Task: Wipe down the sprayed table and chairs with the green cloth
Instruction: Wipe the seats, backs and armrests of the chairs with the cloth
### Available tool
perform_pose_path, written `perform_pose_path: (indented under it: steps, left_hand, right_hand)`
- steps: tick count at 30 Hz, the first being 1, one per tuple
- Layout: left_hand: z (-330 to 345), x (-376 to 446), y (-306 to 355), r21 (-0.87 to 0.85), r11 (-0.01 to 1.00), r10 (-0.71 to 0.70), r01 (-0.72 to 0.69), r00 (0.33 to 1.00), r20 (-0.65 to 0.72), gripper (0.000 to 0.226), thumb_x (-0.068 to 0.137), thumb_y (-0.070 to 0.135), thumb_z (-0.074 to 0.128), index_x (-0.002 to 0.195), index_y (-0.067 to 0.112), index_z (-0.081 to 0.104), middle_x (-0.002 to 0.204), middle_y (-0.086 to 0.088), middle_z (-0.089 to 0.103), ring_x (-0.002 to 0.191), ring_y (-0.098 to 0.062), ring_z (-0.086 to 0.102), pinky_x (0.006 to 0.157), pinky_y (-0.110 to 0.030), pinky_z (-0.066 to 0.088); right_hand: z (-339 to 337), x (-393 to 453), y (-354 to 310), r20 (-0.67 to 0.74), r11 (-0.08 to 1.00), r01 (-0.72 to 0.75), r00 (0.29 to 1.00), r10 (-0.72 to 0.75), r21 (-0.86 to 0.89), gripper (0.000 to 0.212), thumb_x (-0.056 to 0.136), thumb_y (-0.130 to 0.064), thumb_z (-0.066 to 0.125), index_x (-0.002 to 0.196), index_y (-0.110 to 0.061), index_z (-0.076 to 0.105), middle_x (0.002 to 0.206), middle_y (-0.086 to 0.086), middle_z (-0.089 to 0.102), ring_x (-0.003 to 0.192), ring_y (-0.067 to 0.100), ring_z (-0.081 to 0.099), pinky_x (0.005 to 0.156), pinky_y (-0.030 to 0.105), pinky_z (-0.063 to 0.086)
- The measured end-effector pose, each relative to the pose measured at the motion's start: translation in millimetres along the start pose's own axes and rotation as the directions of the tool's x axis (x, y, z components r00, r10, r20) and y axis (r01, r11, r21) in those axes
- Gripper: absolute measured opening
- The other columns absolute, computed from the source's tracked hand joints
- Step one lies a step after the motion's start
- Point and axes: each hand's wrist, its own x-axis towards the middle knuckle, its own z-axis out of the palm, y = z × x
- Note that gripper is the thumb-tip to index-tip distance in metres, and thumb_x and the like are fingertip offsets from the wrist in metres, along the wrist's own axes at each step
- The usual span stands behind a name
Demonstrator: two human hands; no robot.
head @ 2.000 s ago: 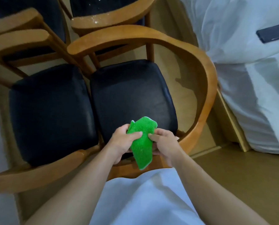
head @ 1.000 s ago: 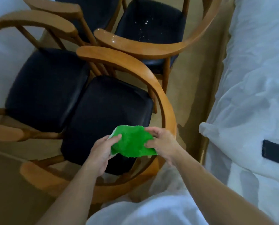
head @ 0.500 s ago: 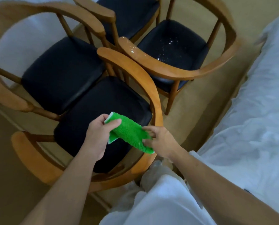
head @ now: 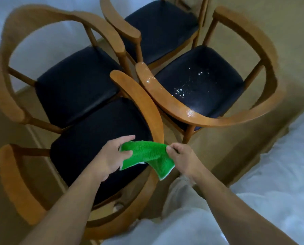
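A green cloth (head: 145, 155) is stretched between my two hands above the near chair (head: 94, 138), close to its right armrest. My left hand (head: 112, 156) pinches the cloth's left edge between thumb and fingers. My right hand (head: 183, 158) pinches its right edge, and a corner hangs down below. Beyond the armrest stands a second chair (head: 200, 85) whose black seat and curved wooden rail carry white spray droplets.
Two more wooden chairs with black seats, one at the left (head: 73, 82) and one at the back (head: 158, 27), stand packed close together. A bed with white bedding (head: 280, 174) fills the right side. Tan floor (head: 227, 147) shows between the chairs and the bed.
The view has swung left and up, bringing the sprayed chair fully into sight. My hands have pulled the cloth wider apart and kept hold of it.
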Motion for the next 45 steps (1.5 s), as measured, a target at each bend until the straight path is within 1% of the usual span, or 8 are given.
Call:
perform_pose_path:
  steps: [5,11,19,28,32,35,38,45]
  left_hand:
    - [42.3,29.5,30.8,0.388,0.921,0.018,0.023,0.995,-0.101,0.008,0.088,0.026,0.069,0.095,0.024,0.071,0.088,0.006,0.061,0.078,-0.002,0.058,0.066,-0.016,0.046]
    - [65.9,80.0,47.8,0.297,0.953,0.003,0.057,0.98,-0.199,0.022,0.09,0.04,0.062,0.077,0.022,0.059,0.074,0.002,0.056,0.063,-0.007,0.054,0.05,-0.021,0.036]
    - [55.8,170.5,67.2,0.179,0.979,-0.041,0.096,0.956,-0.289,0.025,0.089,0.044,0.062,0.078,0.023,0.055,0.07,0.001,0.061,0.061,-0.009,0.059,0.051,-0.03,0.044]
    - [46.6,223.2,54.4,0.305,0.948,0.047,0.094,0.904,-0.425,0.027,0.08,0.047,0.07,0.076,0.031,0.05,0.074,0.015,0.05,0.067,-0.001,0.049,0.055,-0.022,0.037]
    - [45.5,228.7,52.9,0.15,0.986,0.051,0.073,0.724,-0.688,0.037,0.085,0.038,0.064,0.115,0.023,0.052,0.113,0.009,0.049,0.1,-0.003,0.046,0.083,-0.019,0.04]
    - [35.4,256.5,59.7,-0.393,0.904,-0.418,0.172,0.556,-0.718,0.051,0.095,0.043,0.047,0.14,0.022,0.038,0.137,0.0,0.043,0.122,-0.015,0.045,0.103,-0.038,0.04]
    - [33.4,287.0,67.6,-0.721,0.665,-0.715,0.193,0.445,-0.539,0.046,0.096,0.054,0.028,0.115,0.025,0.058,0.112,-0.001,0.061,0.103,-0.024,0.057,0.096,-0.049,0.044]
    - [39.0,294.2,64.4,-0.663,0.712,-0.693,0.231,0.381,-0.612,0.055,0.091,0.064,0.022,0.081,0.03,0.064,0.08,0.008,0.065,0.077,-0.014,0.062,0.072,-0.04,0.05]
  right_hand:
    - [-61.2,40.2,1.5,-0.024,0.99,0.051,0.998,-0.055,-0.128,0.017,0.093,-0.038,0.059,0.085,-0.024,0.063,0.08,-0.007,0.064,0.073,0.005,0.059,0.064,0.027,0.046]
    - [-101.6,108.8,-5.1,-0.032,0.997,-0.037,0.999,0.034,-0.075,0.028,0.084,-0.016,0.066,0.1,-0.037,0.057,0.102,-0.008,0.062,0.085,0.007,0.061,0.067,0.028,0.051]
    - [-117.1,202.0,-30.6,-0.228,0.979,-0.085,0.973,0.041,-0.187,0.031,0.085,-0.013,0.063,0.112,-0.027,0.056,0.089,-0.014,0.058,0.072,0.005,0.053,0.058,0.019,0.037]
    - [-34.9,217.6,-31.8,-0.143,0.733,0.08,0.961,-0.237,-0.675,0.066,0.096,-0.037,0.042,0.151,-0.005,0.022,0.157,0.017,0.023,0.144,0.033,0.024,0.113,0.045,0.026]
    - [-6.7,225.3,-28.8,-0.138,0.687,-0.002,0.98,-0.143,-0.726,0.074,0.094,-0.05,0.026,0.149,0.001,0.025,0.154,0.025,0.025,0.14,0.042,0.03,0.105,0.061,0.036]
    - [-2.6,253.2,-35.3,-0.114,0.647,0.052,0.97,-0.213,-0.761,0.076,0.096,-0.053,0.026,0.151,-0.002,0.017,0.157,0.023,0.018,0.143,0.04,0.024,0.104,0.061,0.035]
    - [1.2,282.9,-54.5,-0.077,0.629,0.125,0.956,-0.284,-0.767,0.078,0.096,-0.057,0.024,0.153,-0.005,0.011,0.159,0.022,0.014,0.145,0.038,0.019,0.105,0.061,0.031]
    - [6.0,366.6,-120.5,-0.022,0.592,0.237,0.918,-0.397,-0.77,0.076,0.098,-0.052,0.026,0.153,-0.008,0.0,0.161,0.018,0.0,0.147,0.037,0.006,0.107,0.058,0.033]
